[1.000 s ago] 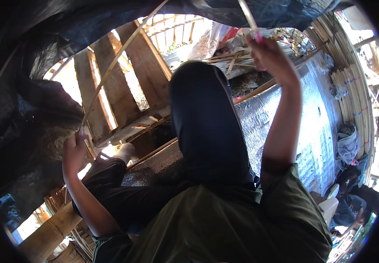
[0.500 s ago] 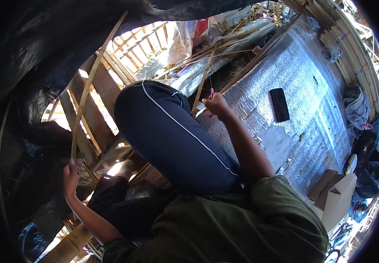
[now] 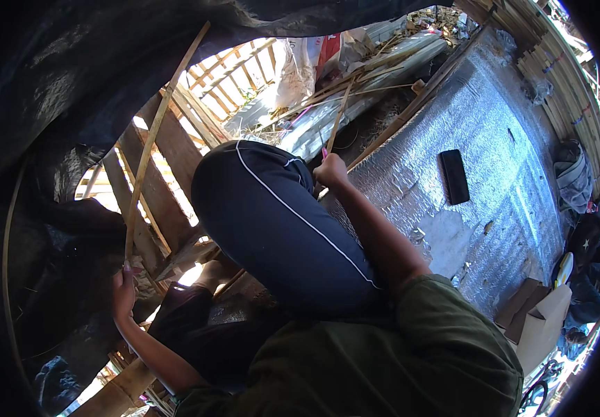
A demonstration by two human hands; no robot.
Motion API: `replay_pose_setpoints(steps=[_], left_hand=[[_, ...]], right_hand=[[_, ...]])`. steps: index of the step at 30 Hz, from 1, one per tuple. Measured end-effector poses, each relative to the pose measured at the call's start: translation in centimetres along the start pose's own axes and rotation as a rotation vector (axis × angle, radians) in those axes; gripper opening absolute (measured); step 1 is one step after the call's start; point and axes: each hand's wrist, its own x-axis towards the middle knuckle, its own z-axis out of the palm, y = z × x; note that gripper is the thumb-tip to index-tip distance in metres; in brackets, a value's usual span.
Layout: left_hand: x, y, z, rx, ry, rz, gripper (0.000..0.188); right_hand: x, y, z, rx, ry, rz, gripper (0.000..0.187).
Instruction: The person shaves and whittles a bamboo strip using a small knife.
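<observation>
My left hand (image 3: 123, 293), at the lower left, is closed around the lower end of a long, thin bamboo strip (image 3: 155, 132). The strip rises in a slant toward the dark sheeting at the top. Beside my raised knee (image 3: 244, 181), my right hand (image 3: 331, 172) is closed on a slim pink-handled tool (image 3: 325, 152) with a thin tip pointing up. A second narrow strip (image 3: 342, 110) runs down to my right hand; its lower part is hidden, and I cannot tell whether the fingers also grip it.
A black phone (image 3: 454, 176) lies on the silvery foil mat (image 3: 501, 229) at the right. Bundled slats (image 3: 564, 90) line the far right edge. An open cardboard box (image 3: 542, 316) stands at the lower right. Wooden planks (image 3: 171, 146) and dark sheeting (image 3: 50, 90) are on the left.
My right hand has moved left, closer to my knee and the second strip. My left hand keeps its hold on the long strip. The whole view has shifted slightly.
</observation>
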Motion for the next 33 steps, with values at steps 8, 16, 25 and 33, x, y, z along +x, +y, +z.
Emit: replay_pose_setpoints(steps=[8,16,25,33], left_hand=[[0.0,-0.6,-0.4,0.024,0.0,0.003,0.045],[0.3,-1.0,-0.1,0.037,-0.003,0.009,0.045],[-0.2,-1.0,0.1,0.067,-0.007,-0.011,0.045],[-1.0,-1.7,-1.3,0.124,-0.019,0.033,0.042]], right_hand=[[-0.3,-1.0,-11.1,0.531,-0.043,-0.155,0.017],[-5.5,-0.5,-17.6,0.58,-0.031,-0.282,0.029],[-15.4,-5.6,-25.3,0.603,-0.115,-0.357,0.031],[-7.7,0.1,-21.2,0.431,-0.137,-0.325,0.033]])
